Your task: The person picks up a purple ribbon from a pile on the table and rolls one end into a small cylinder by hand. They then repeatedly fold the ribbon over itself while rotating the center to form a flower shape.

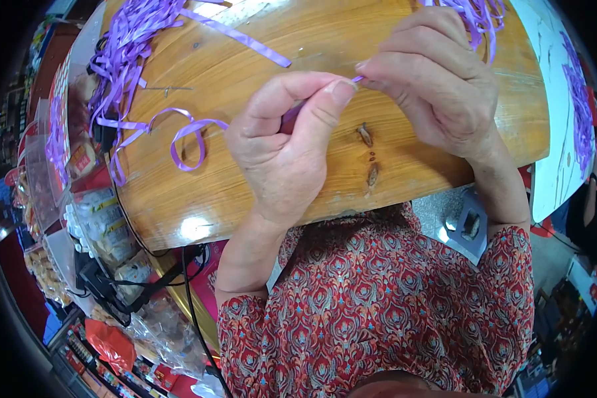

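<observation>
Ornately patterned red shirt; left hand and right hand, fingers pinching glossy purple ribbon.

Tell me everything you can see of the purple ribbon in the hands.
The purple ribbon is narrow, flat and glossy, like satin. The left hand pinches it between thumb and forefinger above the wooden table; a short bit leads to the right hand, whose fingertips appear to grip it. More shows inside the left hand's curl. A looped tail to the left seems to be the same strip, though the hand hides the join.
</observation>
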`<action>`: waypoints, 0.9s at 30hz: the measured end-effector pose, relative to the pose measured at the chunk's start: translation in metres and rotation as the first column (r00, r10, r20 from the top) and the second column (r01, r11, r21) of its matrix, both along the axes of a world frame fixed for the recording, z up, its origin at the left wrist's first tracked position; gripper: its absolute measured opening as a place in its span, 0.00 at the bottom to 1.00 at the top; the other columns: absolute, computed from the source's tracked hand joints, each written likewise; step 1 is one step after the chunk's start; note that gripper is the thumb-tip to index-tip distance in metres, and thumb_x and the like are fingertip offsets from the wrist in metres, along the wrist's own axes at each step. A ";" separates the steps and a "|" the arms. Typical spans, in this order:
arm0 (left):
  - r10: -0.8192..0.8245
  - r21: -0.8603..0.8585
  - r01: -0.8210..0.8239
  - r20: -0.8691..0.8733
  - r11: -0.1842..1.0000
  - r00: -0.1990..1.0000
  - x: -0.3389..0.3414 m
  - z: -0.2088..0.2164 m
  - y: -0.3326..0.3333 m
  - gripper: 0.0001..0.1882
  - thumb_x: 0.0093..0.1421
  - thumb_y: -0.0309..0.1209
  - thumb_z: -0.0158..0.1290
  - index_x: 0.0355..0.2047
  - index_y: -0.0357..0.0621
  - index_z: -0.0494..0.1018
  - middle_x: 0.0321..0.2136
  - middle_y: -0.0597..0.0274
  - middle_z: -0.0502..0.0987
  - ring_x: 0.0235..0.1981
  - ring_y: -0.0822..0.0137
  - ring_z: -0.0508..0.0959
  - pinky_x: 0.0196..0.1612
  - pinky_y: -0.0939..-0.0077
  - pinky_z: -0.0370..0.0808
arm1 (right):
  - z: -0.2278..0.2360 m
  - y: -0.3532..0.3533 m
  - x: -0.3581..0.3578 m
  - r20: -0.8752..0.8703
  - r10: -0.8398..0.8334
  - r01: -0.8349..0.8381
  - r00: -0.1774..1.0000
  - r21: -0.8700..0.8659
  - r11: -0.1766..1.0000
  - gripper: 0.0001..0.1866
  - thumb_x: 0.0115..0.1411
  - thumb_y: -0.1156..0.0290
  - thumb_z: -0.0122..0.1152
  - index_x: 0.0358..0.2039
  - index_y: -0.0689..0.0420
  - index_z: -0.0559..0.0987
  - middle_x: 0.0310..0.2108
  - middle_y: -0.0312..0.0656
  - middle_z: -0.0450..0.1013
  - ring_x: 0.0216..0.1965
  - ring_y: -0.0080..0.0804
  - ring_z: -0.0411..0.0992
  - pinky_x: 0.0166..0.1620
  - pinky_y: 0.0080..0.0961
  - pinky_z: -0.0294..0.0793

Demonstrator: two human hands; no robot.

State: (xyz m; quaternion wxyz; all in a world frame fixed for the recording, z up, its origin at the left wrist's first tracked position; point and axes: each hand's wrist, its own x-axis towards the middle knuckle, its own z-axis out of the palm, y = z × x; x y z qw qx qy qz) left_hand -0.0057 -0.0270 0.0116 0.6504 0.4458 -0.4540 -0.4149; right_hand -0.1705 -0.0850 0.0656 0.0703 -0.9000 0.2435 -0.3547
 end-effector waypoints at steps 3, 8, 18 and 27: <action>0.026 -0.045 -0.025 0.002 0.999 1.000 -0.001 0.001 -0.001 0.02 0.52 0.20 0.57 0.27 0.37 0.75 0.21 0.75 0.72 0.21 0.86 0.65 0.23 0.92 0.61 | -0.018 -0.009 0.005 0.050 0.081 -0.074 0.995 -0.134 0.988 0.12 0.39 0.77 0.66 0.28 0.61 0.78 0.23 0.41 0.70 0.27 0.35 0.68 0.31 0.25 0.66; -0.016 -0.001 0.016 -0.011 1.000 1.000 0.002 0.004 -0.001 0.02 0.53 0.22 0.56 0.27 0.36 0.75 0.19 0.73 0.72 0.21 0.84 0.66 0.23 0.91 0.62 | -0.019 -0.007 0.010 0.058 0.079 -0.071 0.995 -0.123 0.990 0.10 0.41 0.79 0.65 0.27 0.62 0.77 0.23 0.42 0.69 0.27 0.36 0.68 0.32 0.27 0.66; -0.124 0.001 0.130 0.315 0.992 0.941 0.033 0.009 -0.001 0.06 0.55 0.23 0.54 0.33 0.33 0.73 0.22 0.74 0.69 0.23 0.83 0.66 0.26 0.90 0.61 | -0.033 -0.050 -0.054 0.702 -0.099 -0.411 0.706 0.519 0.750 0.10 0.62 0.77 0.46 0.41 0.67 0.72 0.41 0.45 0.69 0.45 0.30 0.67 0.52 0.27 0.63; 0.007 0.102 -0.036 0.265 0.994 0.964 0.064 0.020 0.023 0.07 0.51 0.21 0.57 0.32 0.36 0.74 0.21 0.69 0.70 0.22 0.81 0.66 0.25 0.89 0.62 | -0.041 -0.066 -0.074 0.805 -0.159 -0.467 0.571 0.478 0.744 0.12 0.62 0.77 0.45 0.43 0.67 0.73 0.39 0.45 0.72 0.44 0.31 0.70 0.55 0.32 0.64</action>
